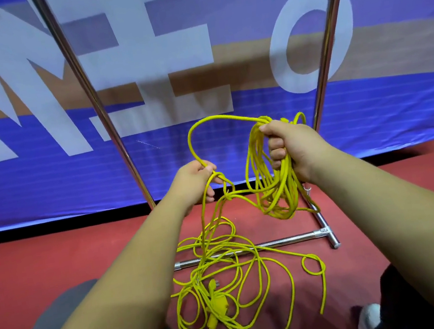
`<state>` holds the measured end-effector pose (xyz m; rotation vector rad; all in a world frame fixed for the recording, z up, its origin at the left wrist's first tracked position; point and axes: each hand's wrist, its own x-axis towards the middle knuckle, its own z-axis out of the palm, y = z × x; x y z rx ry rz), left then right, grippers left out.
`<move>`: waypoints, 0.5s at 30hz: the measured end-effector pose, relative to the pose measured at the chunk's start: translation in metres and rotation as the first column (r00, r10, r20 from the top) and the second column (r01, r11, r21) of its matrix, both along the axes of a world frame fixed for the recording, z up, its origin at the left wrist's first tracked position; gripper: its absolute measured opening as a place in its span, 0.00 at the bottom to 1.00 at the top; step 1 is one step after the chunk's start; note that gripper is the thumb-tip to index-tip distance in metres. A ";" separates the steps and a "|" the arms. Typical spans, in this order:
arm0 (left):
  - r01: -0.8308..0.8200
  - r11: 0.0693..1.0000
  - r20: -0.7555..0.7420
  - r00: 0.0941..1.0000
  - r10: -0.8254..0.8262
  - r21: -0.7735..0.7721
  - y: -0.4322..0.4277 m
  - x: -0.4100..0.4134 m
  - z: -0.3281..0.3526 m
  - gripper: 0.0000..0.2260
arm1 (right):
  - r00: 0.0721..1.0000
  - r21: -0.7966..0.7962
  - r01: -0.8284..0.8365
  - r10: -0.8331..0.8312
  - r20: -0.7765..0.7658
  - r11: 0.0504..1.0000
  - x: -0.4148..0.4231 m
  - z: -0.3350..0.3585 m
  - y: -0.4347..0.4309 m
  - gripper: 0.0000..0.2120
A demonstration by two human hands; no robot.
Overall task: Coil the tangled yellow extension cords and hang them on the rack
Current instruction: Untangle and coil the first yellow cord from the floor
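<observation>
Two hands share the cord: right hand [289, 151] clenches the hanging coil [274, 184], left hand [196, 181] pinches the feeding strand. Uncoiled tangle [227, 283] lies on the floor below, nearer the left hand.

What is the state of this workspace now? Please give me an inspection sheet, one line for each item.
Surface: red floor, bare apart from the cord and the rack base.
Job's things: coiled loops held up; tangled cord on the floor with a plug; rack holds no cord yet.
Clutter: nothing seen.
Hands: right hand closed around the coil; left hand pinches one strand.
Cables: the tangle lies across the rack's base bar.
Surroundings: blue banner with white letters behind the rack; a shoe at lower right.
</observation>
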<state>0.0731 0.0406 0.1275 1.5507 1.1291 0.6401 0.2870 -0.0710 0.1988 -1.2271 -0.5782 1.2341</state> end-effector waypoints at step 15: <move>0.148 0.985 0.397 0.902 -0.172 0.091 -0.029 -0.001 0.080 0.06 | 0.961 -0.163 -0.119 0.155 0.229 0.979 -0.005 -0.016 -0.003 0.06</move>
